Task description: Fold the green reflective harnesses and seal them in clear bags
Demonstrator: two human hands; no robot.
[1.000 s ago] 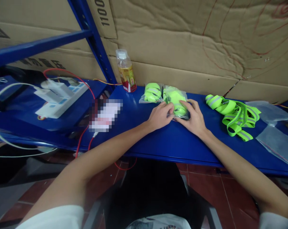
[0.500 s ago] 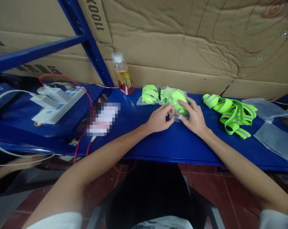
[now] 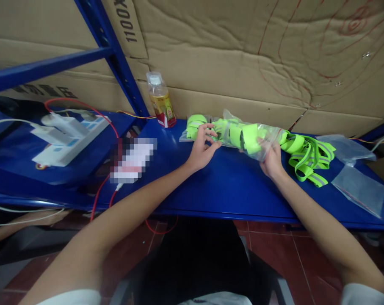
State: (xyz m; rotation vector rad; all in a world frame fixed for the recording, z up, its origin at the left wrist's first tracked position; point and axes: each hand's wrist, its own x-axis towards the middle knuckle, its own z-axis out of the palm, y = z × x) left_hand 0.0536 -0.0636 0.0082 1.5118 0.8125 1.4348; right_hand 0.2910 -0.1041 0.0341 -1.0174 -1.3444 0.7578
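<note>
My right hand [image 3: 270,158] is closed on a clear plastic bag packed with a neon green reflective strap [image 3: 246,136], lifted off the blue shelf [image 3: 230,186]. My left hand [image 3: 200,147] hovers with fingers apart beside the bag's left end, just in front of a second packed bag [image 3: 194,126] lying on the shelf. A loose heap of green reflective straps [image 3: 309,153] lies to the right of my right hand.
A drink bottle [image 3: 159,101] stands against the cardboard wall behind the bags. Empty clear bags [image 3: 357,186] lie at the far right. A white power strip [image 3: 64,137] with red and white cables sits on the left shelf, next to a blue upright post [image 3: 115,67].
My right hand has lifted the packed bag from the shelf and carried it right. My left hand let go of it and opened.
</note>
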